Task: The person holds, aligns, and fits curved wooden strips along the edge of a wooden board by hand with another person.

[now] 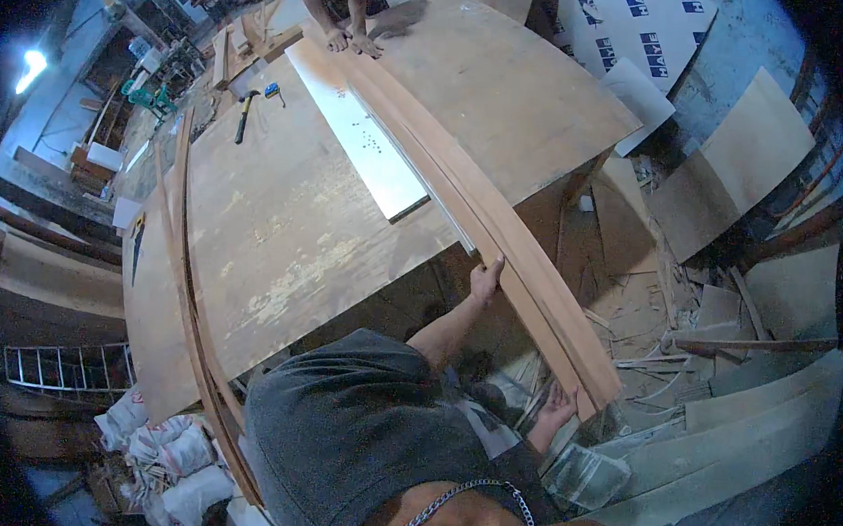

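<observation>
A long reddish-brown wooden board (499, 210) with lengthwise grooves or steps reaches from the far side of the table past its near right edge. My left hand (485, 281) is closed round the board's left edge, just beyond the tabletop. Lower down, my right hand (553, 412) grips the near end, its fingers partly hidden by the wood. At the far end, another person's hands (351, 42) press on or beside the board. A white panel (365, 148) lies along its left side, with small dark bits on top.
On the worn wooden table (283, 210) are a hammer (246, 114), a blue tape measure (273, 90) and a hand saw (138, 241). Long thin strips (185, 253) run down the left. Leaning sheets (736, 164) and scrap wood crowd the right; white sacks (173, 450) sit lower left.
</observation>
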`<state>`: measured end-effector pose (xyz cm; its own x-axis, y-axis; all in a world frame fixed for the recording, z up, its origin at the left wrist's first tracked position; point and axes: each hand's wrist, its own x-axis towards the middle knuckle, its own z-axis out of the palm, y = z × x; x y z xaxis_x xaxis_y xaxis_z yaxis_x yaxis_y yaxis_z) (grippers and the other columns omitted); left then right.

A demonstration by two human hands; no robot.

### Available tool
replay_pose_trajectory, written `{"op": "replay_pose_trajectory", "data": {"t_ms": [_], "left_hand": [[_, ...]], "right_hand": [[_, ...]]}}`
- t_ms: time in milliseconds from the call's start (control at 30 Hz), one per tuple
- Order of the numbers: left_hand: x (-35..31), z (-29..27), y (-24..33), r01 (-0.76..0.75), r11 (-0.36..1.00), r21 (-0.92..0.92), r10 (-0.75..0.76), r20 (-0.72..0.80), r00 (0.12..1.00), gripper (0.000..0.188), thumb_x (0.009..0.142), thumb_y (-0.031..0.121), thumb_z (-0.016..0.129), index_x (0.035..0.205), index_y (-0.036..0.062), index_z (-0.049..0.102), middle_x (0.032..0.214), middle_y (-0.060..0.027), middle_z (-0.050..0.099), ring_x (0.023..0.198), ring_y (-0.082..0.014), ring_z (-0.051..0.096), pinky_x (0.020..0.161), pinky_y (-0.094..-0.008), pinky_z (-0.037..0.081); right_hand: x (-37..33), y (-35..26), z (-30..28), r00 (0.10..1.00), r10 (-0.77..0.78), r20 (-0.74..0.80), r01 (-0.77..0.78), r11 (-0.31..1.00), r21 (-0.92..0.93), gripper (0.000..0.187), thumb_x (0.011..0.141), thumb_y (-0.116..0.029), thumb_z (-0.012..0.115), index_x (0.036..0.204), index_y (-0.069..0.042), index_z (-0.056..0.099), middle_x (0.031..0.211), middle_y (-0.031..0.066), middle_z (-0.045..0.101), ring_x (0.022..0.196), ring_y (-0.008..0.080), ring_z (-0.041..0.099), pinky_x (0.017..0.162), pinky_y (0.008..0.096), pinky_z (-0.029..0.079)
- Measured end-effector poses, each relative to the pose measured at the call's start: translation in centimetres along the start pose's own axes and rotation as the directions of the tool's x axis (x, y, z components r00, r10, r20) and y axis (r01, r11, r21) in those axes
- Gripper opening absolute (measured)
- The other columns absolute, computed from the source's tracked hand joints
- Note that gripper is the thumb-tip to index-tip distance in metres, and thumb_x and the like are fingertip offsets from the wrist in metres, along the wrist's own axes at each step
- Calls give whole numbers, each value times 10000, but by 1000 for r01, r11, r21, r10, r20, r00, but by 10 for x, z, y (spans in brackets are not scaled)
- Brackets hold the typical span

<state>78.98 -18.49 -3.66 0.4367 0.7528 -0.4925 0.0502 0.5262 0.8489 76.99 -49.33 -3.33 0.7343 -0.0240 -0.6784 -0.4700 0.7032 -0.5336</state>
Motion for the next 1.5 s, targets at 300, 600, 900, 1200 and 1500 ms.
{"op": "replay_pose_trajectory", "data": {"t_ms": [300,600,900,1200,1500], "left_hand": [[18,-15,-20,-55,998,26,54,53,997,358,766,283,631,936,-25,570,876,-84,599,766,-140,562,658,-261,461],[-12,4,-15,32,998,-56,-27,93,995,399,765,271,630,995,-40,530,914,-106,592,792,-177,583,672,-306,486],[-13,1,-32,13,993,-120,3,132,991,408,753,329,633,959,-14,552,846,-90,599,706,-148,581,581,-271,471],[1,-4,-56,29,978,-206,-5,119,993,283,789,242,607,905,-13,570,850,-57,593,742,-115,552,654,-244,454],[-39,16,-32,32,968,-250,10,164,986,373,772,248,623,1002,-25,513,920,-102,587,862,-197,568,711,-348,491]], "right_hand": [[0,0,1,996,-55,-65,49,995,-87,394,782,-232,572,1094,-14,468,1066,143,457,968,239,476,763,327,493],[3,-12,-15,998,-63,3,63,997,-36,368,820,-243,516,1107,-20,453,1054,146,464,959,247,474,731,346,498],[-9,-18,-8,996,-89,-27,86,992,-90,387,778,-314,562,1030,-27,500,988,105,518,942,238,485,774,342,447],[1,-18,-25,995,-101,15,102,989,-110,354,800,-274,536,1059,-36,492,1037,97,532,902,235,522,777,353,458],[14,-17,-50,989,-148,8,148,989,-9,435,792,-272,568,1133,-34,440,1161,148,432,1023,249,459,819,328,424]]}}
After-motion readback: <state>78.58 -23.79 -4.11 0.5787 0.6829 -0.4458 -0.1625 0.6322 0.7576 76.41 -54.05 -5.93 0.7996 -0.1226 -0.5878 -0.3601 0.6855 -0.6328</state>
